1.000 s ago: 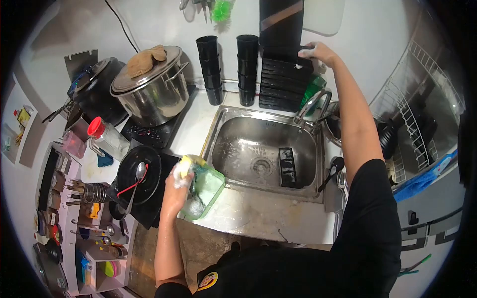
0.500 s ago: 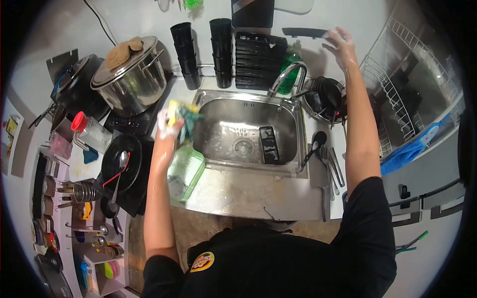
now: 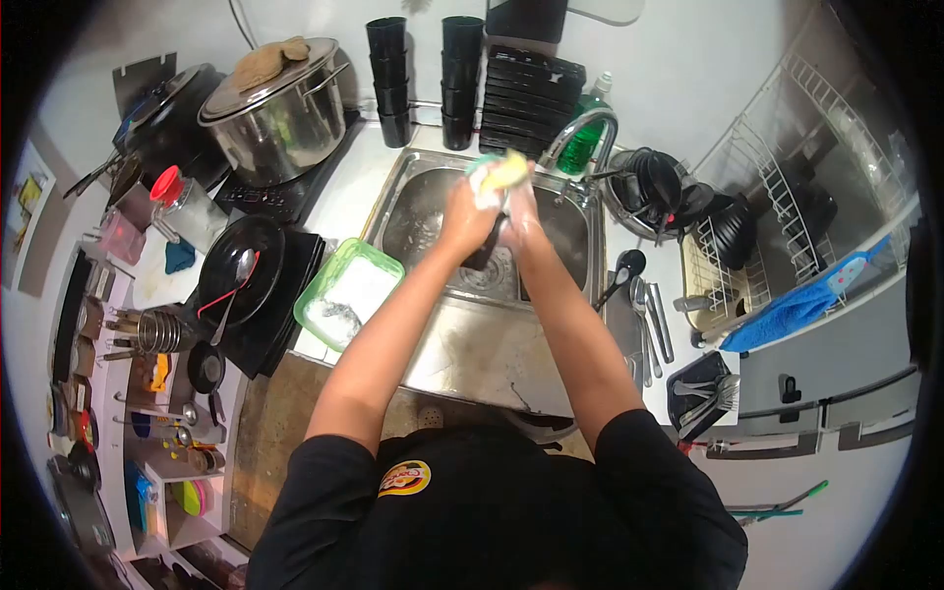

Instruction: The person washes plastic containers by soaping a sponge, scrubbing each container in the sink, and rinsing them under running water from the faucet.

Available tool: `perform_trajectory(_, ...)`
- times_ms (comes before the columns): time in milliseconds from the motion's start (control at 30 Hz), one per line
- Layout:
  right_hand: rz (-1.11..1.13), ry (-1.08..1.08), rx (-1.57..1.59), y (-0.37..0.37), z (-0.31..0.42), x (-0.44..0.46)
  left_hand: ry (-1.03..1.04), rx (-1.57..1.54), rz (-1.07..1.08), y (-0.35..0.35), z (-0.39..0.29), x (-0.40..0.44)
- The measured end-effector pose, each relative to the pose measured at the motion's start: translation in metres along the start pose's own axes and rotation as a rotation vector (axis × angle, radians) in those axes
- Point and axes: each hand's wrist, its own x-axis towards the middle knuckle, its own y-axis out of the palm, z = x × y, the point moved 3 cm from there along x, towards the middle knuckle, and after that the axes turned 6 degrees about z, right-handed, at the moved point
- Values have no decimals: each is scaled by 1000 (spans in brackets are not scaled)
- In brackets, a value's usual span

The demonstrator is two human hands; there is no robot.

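Both bare hands are close together over the left-middle part of the steel sink (image 3: 401, 221). The left hand (image 3: 466, 212) is curled, fingers bunched against a foamy yellow-and-green sponge (image 3: 504, 175); some blur at the fingertips. The right hand (image 3: 522, 210) is just beside it, its upper part behind sponge and suds; cannot tell whether its fingers pinch or merely rest. A dark flat piece (image 3: 481, 256), likely a shallow black tray, shows below and between the two hands, above the basin; its far end is hidden, and which hand bears it is not clear. The sponge sits at the fingertip end of both hands, its long axis slanting, left end lower, right end up toward the faucet (image 3: 590, 120). The dark piece also seems to slant, its visible end pointing down and left, toward the wearer. Judged handling: sponge light, soft, easily squeezed, best gripped across its broad faces with the whole palm; dark piece probably stiff, fairly light and slick with suds, safest held by its long edges or one end, not by a wet flat face. Little sign of fragility. Surroundings: a green plastic tub (image 3: 323, 282) with white suds on the counter left of the sink; a stack of black rectangular trays (image 3: 531, 103) behind it, just beside a green soap bottle (image 3: 583, 147); loose cutlery (image 3: 644, 315) on the right.
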Motion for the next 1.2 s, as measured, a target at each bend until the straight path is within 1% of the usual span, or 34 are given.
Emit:
perform_trajectory(33, 137, 96, 114, -17, -8, 3, -36, 59, 61, 5, 24, -7)
perform_trajectory(67, 144, 104, 107, -11, -10, -5, 59, 111, 95, 3, 34, -10)
perform_trajectory(100, 25, 161, -18, -6, -11, -17, 153, 162, 129, 2, 40, -11)
perform_trajectory(133, -94, 216, -142, -6, -14, -24, 148, 162, 118, 4, 44, -10)
perform_trajectory(200, -69, 243, -93, -9, -23, -31, 186, 334, -16, 5, 42, -14)
perform_trajectory(233, -42, 256, -41, -12, -26, -33, 178, 334, -19, 6, 37, -17)
perform_trajectory(300, -14, 267, 11, -20, -20, -34, -40, 118, 175, 11, 26, -23)
perform_trajectory(333, 68, 378, 21, -27, -14, -35, -22, 97, 242, 9, 23, -25)
perform_trajectory(367, 148, 488, 31, -32, -11, -36, -24, 94, 245, 6, 24, -26)
perform_trajectory(400, 80, 479, -41, -28, -9, -37, 37, 135, 283, 5, 25, -26)
perform_trajectory(433, 73, 481, -41, -24, -10, -43, 98, 175, 322, 6, 25, -26)
perform_trajectory(467, -4, 401, -130, -21, -11, -47, 161, 333, 324, 7, 24, -24)
perform_trajectory(500, -81, 322, -218, -14, -9, -53, 160, 331, 329, 13, 27, -24)
perform_trajectory(533, -17, 369, -75, -20, -16, -49, 137, 360, 298, 19, 29, -24)
perform_trajectory(567, -16, 369, -73, -31, -16, -43, 114, 390, 265, 24, 32, -24)
perform_trajectory(600, -31, 331, -136, -48, -13, -36, 55, 164, 283, 25, 30, -26)
perform_trajectory(633, -49, 290, -197, -38, -4, -41, 57, 165, 286, 24, 19, -31)
perform_trajectory(667, -102, 335, -142, -33, 7, -53, 58, 24, 252, 23, 7, -38)
perform_trajectory(700, -198, 387, -13, -63, 5, -33, 59, -114, 220, 23, -3, -45)
perform_trajectory(733, -160, 394, 48, -71, 7, -27, 85, -86, 177, 36, 2, -52)
perform_trajectory(767, -123, 405, 110, -73, 6, -24, 84, -84, 181, 36, 4, -52)
perform_trajectory(833, -261, 290, -179, -64, 8, -28, 105, -64, 239, 35, 5, -53)
perform_trajectory(867, -205, 275, -269, -55, 11, -32, 15, 27, 315, 32, 9, -55)
perform_trajectory(900, -204, 273, -270, -59, 12, -30, 17, 27, 314, 30, 11, -56)
perform_trajectory(967, -204, 196, -310, -67, 19, -29, 114, 5, 364, 29, 9, -65)
perform_trajectory(1000, -300, 261, -234, -85, 19, -22, 119, 10, 357, 28, 6, -69)
perform_trajectory(1033, -261, 244, -247, -80, 27, -25, 58, -72, 339, 26, 2, -75)
perform_trajectory(1067, -355, 285, -152, -77, 28, -25, -7, -158, 326, 26, 0, -78)
perform_trajectory(1100, -454, 329, -56, -73, 29, -29, -10, -157, 327, 27, -2, -76)
perform_trajectory(1133, -458, 331, -57, -75, 26, -26, 74, -31, 333, 30, -6, -71)
perform_trajectory(1167, -486, 412, 11, -75, 21, -25, 158, 93, 338, 32, -9, -65)
perform_trajectory(1200, -513, 491, 76, -81, 17, -23, -1, 152, 399, 21, -21, -51)
